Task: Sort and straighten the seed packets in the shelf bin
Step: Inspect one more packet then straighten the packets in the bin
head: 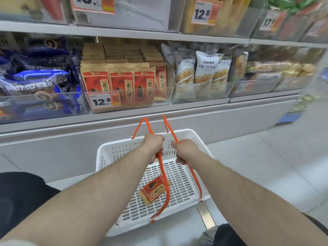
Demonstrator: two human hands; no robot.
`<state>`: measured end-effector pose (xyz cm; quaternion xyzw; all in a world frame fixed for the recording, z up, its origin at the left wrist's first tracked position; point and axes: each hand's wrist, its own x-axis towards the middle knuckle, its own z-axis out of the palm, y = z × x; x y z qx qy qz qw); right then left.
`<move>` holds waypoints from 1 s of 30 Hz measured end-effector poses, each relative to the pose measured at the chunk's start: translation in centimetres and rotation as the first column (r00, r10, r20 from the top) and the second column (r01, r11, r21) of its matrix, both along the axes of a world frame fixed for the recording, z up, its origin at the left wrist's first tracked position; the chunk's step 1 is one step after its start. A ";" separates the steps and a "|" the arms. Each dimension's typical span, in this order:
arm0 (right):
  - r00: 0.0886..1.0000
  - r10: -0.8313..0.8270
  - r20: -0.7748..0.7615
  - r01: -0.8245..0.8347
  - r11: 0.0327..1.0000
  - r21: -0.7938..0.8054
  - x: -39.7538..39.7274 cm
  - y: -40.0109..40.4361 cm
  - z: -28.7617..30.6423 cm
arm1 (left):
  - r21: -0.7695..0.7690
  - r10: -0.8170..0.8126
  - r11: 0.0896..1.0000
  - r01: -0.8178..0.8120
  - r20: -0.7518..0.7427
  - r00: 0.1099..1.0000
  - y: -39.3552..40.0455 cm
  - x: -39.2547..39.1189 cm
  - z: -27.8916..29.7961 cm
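White shop shelving [124, 33] runs across the far side of the scene, with pale floor tiles [284, 157] below and to the right. On the middle shelf, a clear shelf bin [159, 96] holds rows of red and tan seed packets [120, 82] standing upright, the front ones facing out; one packet at the right end sits a little behind and beside the others. An orange price tag [104, 101] reading 12.8 is stuck to the bin's front at the left. Left of that bin lie blue snack bags [35, 80] piled loosely in another clear bin. To the right stand white bread packs [202, 71] behind a clear divider.

Near the person, a white plastic basket [110, 153] with a slotted floor sits between them and the shelf. One loose seed packet [153, 189] lies flat and askew on the basket floor. The left hand [154, 148] is curled round one orange handle [164, 183], and the right hand [184, 150] grips the other orange handle [194, 178]; both handles are pulled upright. Both bare forearms reach over the basket. Dark clothing shows at the near left edge.
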<state>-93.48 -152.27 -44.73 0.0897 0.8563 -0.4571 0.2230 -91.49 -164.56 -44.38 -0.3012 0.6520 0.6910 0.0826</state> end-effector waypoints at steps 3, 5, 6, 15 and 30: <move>0.996 -0.045 -0.077 0.043 0.999 -0.021 0.7 0.4 1.4 | 0.038 -0.038 0.999 0.039 -0.040 0.998 1.7 -0.1 0.8; 0.993 -0.114 -0.027 0.111 0.990 -0.088 0.9 1.2 2.5 | 0.046 -0.069 0.996 0.072 -0.048 0.996 2.8 -0.1 1.0; 0.988 -0.152 0.008 0.152 0.981 -0.124 0.8 1.7 2.9 | 0.056 -0.081 0.995 0.084 -0.052 0.995 3.4 -0.1 1.1; 0.929 -0.370 0.035 0.371 0.924 -0.089 -4.5 7.6 0.9 | 0.221 -0.103 0.970 0.102 -0.009 0.995 13.4 -6.0 1.1; 0.731 -0.651 0.205 0.665 0.747 0.005 -6.1 21.9 13.8 | 0.206 -0.428 0.898 0.389 0.199 0.882 28.0 -10.1 13.1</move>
